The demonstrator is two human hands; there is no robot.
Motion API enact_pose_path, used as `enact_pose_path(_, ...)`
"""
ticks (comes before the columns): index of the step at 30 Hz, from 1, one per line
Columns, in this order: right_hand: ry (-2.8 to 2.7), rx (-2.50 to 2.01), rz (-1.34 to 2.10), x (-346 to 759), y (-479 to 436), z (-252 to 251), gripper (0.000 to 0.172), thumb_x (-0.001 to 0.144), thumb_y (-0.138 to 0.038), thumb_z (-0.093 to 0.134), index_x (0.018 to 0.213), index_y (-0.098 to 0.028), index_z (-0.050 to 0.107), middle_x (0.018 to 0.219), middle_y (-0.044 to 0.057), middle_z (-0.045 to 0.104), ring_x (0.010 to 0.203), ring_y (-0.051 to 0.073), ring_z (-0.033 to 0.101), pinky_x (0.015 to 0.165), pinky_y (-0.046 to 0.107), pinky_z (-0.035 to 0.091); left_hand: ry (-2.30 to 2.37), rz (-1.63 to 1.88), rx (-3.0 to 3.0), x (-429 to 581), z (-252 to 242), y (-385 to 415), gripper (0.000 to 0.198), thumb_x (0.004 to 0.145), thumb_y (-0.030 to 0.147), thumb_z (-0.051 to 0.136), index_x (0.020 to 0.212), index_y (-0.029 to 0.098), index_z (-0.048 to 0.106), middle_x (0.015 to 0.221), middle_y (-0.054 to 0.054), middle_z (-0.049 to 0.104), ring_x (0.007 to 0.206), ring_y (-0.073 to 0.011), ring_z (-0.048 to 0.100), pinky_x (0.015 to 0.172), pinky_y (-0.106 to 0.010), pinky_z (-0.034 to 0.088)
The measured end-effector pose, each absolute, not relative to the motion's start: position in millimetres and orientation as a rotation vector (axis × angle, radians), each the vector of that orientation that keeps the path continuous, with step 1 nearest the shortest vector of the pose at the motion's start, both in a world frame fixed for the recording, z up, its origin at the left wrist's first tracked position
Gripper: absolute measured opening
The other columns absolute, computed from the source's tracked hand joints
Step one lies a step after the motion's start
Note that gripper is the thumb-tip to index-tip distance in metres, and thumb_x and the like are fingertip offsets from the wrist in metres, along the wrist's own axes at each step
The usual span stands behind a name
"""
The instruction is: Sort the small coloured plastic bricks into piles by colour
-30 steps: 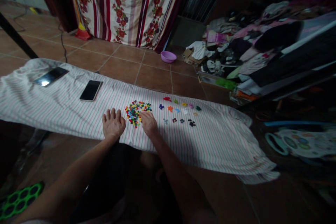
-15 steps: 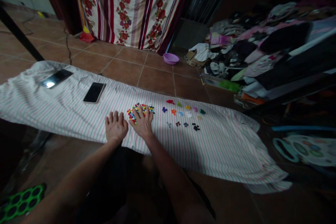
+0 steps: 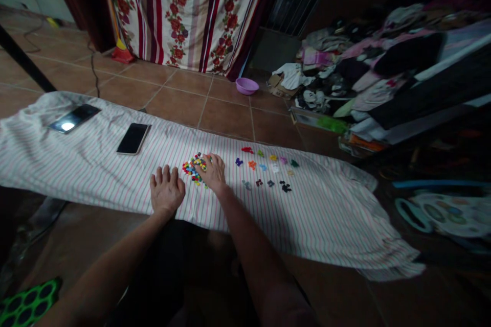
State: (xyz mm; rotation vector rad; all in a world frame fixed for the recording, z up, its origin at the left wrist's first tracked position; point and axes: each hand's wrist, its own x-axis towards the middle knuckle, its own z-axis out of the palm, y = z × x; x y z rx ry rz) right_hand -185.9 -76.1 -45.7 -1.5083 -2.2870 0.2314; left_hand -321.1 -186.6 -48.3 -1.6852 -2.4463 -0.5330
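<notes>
A heap of small multicoloured pieces [image 3: 191,169], like beads or tiny bricks, lies on a striped cloth [image 3: 330,214]. My right hand [image 3: 215,172] rests on the heap's right side, fingers apart and partly covering it. Left of the heap, my left hand [image 3: 168,192] lies flat on the cloth with its fingers stretched out, holding nothing. To the right are little groups sorted by colour, among them red pieces [image 3: 247,150], orange pieces [image 3: 252,165], dark blue pieces [image 3: 239,162], grey pieces [image 3: 246,184] and black pieces [image 3: 285,187].
Two phones lie on the cloth's left part, a dark phone [image 3: 133,138] and a phone with a bright reflection [image 3: 74,118]. Beyond are a tiled floor, a purple basin [image 3: 247,86] and a floral curtain [image 3: 178,15]. Clothes [image 3: 353,66] are heaped at the right.
My right hand has shifted from the heap's middle to its right side, and more pieces show on the left. My left hand stays flat. The view has shifted slightly.
</notes>
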Motion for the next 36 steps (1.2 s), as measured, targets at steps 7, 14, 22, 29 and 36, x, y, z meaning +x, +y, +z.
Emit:
enact_pose_path(7, -2.244, -1.272, 0.201, -174, -108, -51, 0.035, 0.095, -0.038, 0.053, 0.124, -0.022, 0.062, 0.131, 0.007, 0.059, 0.125, 0.024, 0.044, 0.107, 0.039, 0.035, -2.444, -0.518, -1.681, -320, -44, -188, 0.051, 0.093, 0.034, 0.031, 0.135, 0.015, 0.054, 0.145, -0.015, 0.048, 0.141, -0.0338, 0.032, 0.115, -0.053, 0.022)
enact_pose_path(14, -2.357, -1.177, 0.116, -165, -140, -49, 0.036, 0.097, -0.032, 0.049, 0.131, -0.024, 0.057, 0.138, 0.005, 0.057, 0.134, 0.027, 0.037, 0.108, 0.046, 0.035, -2.453, -0.586, -1.678, -320, -46, -188, 0.051, 0.091, 0.034, 0.034, 0.135, 0.016, 0.053, 0.146, -0.014, 0.047, 0.142, -0.0333, 0.030, 0.115, -0.053, 0.021)
enact_pose_path(22, -2.247, -1.181, 0.179, -131, -154, -55, 0.033, 0.091, -0.021, 0.057, 0.124, -0.018, 0.064, 0.127, 0.012, 0.062, 0.120, 0.024, 0.050, 0.103, 0.042, 0.044, -2.434, -0.529, -1.690, -320, -43, -188, 0.052, 0.092, 0.034, 0.031, 0.134, 0.014, 0.054, 0.145, -0.016, 0.048, 0.140, -0.0354, 0.033, 0.113, -0.054, 0.024)
enact_pose_path(29, -2.056, -1.188, 0.331, -114, -149, -65, 0.031, 0.093, -0.015, 0.045, 0.113, -0.020, 0.069, 0.120, 0.009, 0.065, 0.114, 0.022, 0.055, 0.100, 0.041, 0.046, -2.438, -0.521, -1.685, -322, -45, -188, 0.052, 0.092, 0.035, 0.032, 0.134, 0.015, 0.055, 0.144, -0.016, 0.048, 0.139, -0.0351, 0.034, 0.113, -0.053, 0.024)
enact_pose_path(36, -1.995, -1.269, 0.356, -119, -146, -63, 0.027, 0.091, -0.016, 0.048, 0.104, -0.020, 0.071, 0.112, 0.009, 0.064, 0.108, 0.022, 0.054, 0.097, 0.037, 0.046, -2.457, -0.503, -1.670, -321, -44, -188, 0.052, 0.092, 0.035, 0.032, 0.134, 0.016, 0.054, 0.145, -0.014, 0.048, 0.140, -0.0331, 0.033, 0.114, -0.052, 0.024)
